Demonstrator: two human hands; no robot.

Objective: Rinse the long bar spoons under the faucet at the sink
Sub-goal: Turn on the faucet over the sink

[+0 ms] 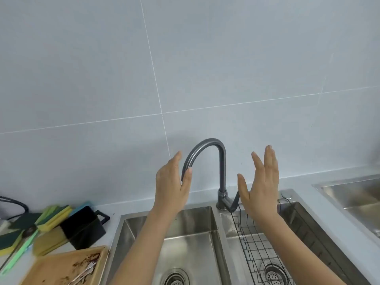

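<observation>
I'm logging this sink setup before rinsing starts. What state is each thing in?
faucet: no water seen, spout over left basin
left basin: no water pooled
right basin: wire rack inside
left hand: open, by the spout
right hand: open, holding nothing
tray: stained, bar spoons lying on it

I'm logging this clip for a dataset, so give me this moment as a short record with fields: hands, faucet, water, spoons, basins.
left hand: raised, fingers straight, thumb against the spout of the faucet
right hand: raised, open, holding nothing, beside the faucet
water: none seen running
spoons: lying on the stained wooden tray, left of the sink, not yet picked up
left basin: nothing in it
right basin: holds a wire rack
</observation>
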